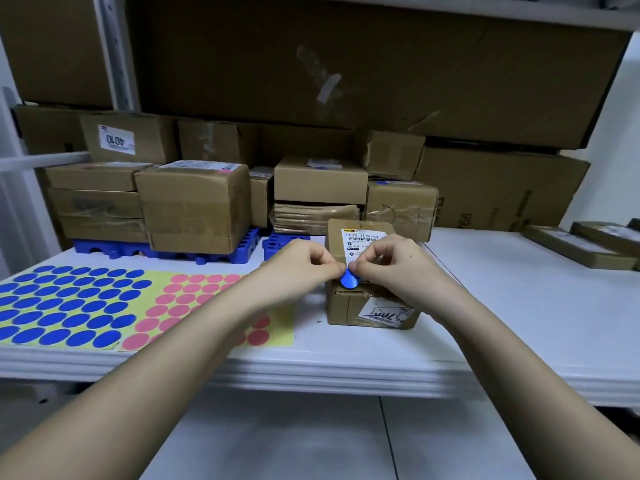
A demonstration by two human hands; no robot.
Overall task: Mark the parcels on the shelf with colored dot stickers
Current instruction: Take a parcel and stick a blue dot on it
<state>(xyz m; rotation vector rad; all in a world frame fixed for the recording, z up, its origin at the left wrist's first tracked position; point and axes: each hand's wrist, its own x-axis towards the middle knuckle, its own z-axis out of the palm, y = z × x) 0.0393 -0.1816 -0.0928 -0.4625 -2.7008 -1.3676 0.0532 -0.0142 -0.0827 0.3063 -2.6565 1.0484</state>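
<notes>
A small brown parcel (360, 306) with a white shipping label stands on the white shelf (519, 306) in front of me. Just above its near top edge, my left hand (304, 263) and my right hand (394, 263) meet and both pinch one blue dot sticker (349, 280) between fingertips. The sticker hangs at the parcel's front top edge; I cannot tell whether it touches the cardboard. To the left lie a sheet of blue dot stickers (65, 306) and a sheet of pink dot stickers (180, 303), both on yellow backing.
Several cardboard parcels (194, 209) are stacked at the back of the shelf, some on blue plastic pallets (242, 254). Large cartons (381, 64) fill the space above. Flat parcels (581, 247) lie at the far right. A metal upright (114, 50) stands at the left.
</notes>
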